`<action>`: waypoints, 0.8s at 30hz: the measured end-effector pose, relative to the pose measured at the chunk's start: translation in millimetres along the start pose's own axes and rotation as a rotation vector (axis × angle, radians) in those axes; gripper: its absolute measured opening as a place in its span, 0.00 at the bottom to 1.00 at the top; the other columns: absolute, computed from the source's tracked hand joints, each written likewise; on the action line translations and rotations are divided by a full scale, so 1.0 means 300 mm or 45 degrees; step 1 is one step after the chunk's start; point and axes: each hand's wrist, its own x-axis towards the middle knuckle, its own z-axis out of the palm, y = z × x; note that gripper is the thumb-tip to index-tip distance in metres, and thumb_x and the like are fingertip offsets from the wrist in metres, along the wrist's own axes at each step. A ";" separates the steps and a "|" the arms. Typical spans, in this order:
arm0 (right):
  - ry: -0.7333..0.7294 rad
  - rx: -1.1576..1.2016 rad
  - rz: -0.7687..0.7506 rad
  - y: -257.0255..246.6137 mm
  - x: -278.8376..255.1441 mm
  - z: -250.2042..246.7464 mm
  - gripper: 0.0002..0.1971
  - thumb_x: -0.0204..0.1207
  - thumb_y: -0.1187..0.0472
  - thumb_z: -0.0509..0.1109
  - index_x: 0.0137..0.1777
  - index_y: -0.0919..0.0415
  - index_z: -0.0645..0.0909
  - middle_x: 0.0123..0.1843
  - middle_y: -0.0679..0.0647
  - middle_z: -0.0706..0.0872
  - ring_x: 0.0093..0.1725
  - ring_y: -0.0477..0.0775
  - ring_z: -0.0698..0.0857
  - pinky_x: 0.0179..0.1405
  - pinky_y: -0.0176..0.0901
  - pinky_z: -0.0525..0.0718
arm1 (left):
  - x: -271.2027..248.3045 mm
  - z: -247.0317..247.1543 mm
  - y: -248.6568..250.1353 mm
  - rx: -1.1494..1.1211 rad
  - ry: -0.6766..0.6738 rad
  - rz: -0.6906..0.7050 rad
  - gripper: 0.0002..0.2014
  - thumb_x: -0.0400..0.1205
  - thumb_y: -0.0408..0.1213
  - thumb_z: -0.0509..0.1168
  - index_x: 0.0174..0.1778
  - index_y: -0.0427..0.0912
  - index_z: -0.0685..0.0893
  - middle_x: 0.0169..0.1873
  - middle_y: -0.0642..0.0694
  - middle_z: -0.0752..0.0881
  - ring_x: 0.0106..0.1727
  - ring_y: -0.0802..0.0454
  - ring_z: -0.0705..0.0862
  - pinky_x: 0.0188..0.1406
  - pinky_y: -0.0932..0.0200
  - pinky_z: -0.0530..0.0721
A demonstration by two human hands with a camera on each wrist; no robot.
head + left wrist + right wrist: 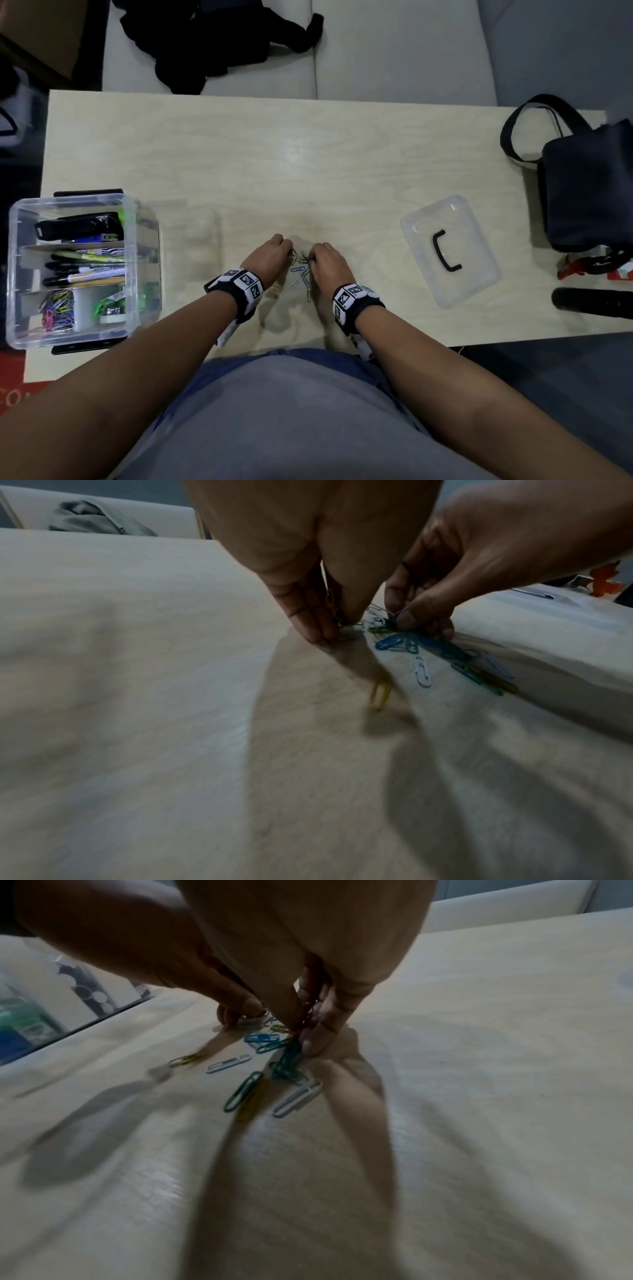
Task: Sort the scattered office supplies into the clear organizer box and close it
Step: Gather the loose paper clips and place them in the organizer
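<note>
Several coloured paper clips [303, 274] lie scattered on the pale wooden table [308, 164] between my two hands. My left hand [274, 255] pinches a few clips [334, 607] with its fingertips down on the table. My right hand [325, 262] pinches a small bunch of clips [301, 1023] just right of the pile. Blue, green, white and yellow clips [246, 1089] lie loose in front of the fingers. The clear organizer box [73, 270] stands open at the table's left edge, holding pens, a stapler and coloured clips. Its clear lid [448, 250] with a black handle lies to the right.
A dark bag [589, 185] with a strap sits at the table's right end, with red items [575, 269] beside it. A black garment [219, 37] lies on the white sofa behind the table. A black cylinder [589, 303] lies at the right edge.
</note>
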 end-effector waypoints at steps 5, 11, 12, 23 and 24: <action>0.035 0.112 0.032 0.018 -0.010 -0.032 0.05 0.79 0.67 0.64 0.47 0.61 0.81 0.48 0.57 0.84 0.48 0.58 0.82 0.49 0.52 0.82 | -0.022 -0.010 -0.008 -0.064 0.055 0.005 0.08 0.84 0.33 0.62 0.52 0.31 0.79 0.49 0.34 0.76 0.41 0.33 0.80 0.39 0.45 0.75; 0.113 0.270 0.055 0.013 -0.039 -0.048 0.06 0.76 0.67 0.65 0.41 0.58 0.81 0.41 0.51 0.85 0.41 0.52 0.85 0.42 0.49 0.87 | -0.071 -0.040 -0.035 -0.124 0.164 -0.014 0.07 0.85 0.34 0.62 0.50 0.33 0.79 0.48 0.37 0.77 0.41 0.34 0.81 0.39 0.45 0.77; 0.120 0.313 0.053 0.005 -0.044 -0.049 0.06 0.77 0.67 0.66 0.42 0.58 0.81 0.40 0.52 0.86 0.40 0.53 0.86 0.41 0.51 0.88 | -0.084 -0.044 -0.041 -0.143 0.189 -0.017 0.07 0.85 0.35 0.62 0.49 0.33 0.80 0.48 0.37 0.78 0.40 0.34 0.81 0.39 0.45 0.79; 0.239 0.540 -0.220 -0.248 -0.073 -0.088 0.06 0.77 0.71 0.69 0.43 0.60 0.83 0.37 0.53 0.87 0.35 0.51 0.87 0.40 0.48 0.88 | -0.275 -0.158 -0.110 -0.339 0.514 -0.108 0.06 0.84 0.36 0.64 0.47 0.37 0.81 0.42 0.44 0.78 0.42 0.43 0.78 0.42 0.54 0.73; 0.238 0.574 -0.241 -0.278 -0.071 -0.089 0.06 0.77 0.71 0.69 0.44 0.61 0.83 0.37 0.54 0.87 0.34 0.52 0.88 0.40 0.49 0.88 | -0.296 -0.170 -0.119 -0.346 0.541 -0.116 0.05 0.84 0.36 0.65 0.47 0.37 0.82 0.41 0.45 0.77 0.42 0.43 0.78 0.42 0.55 0.72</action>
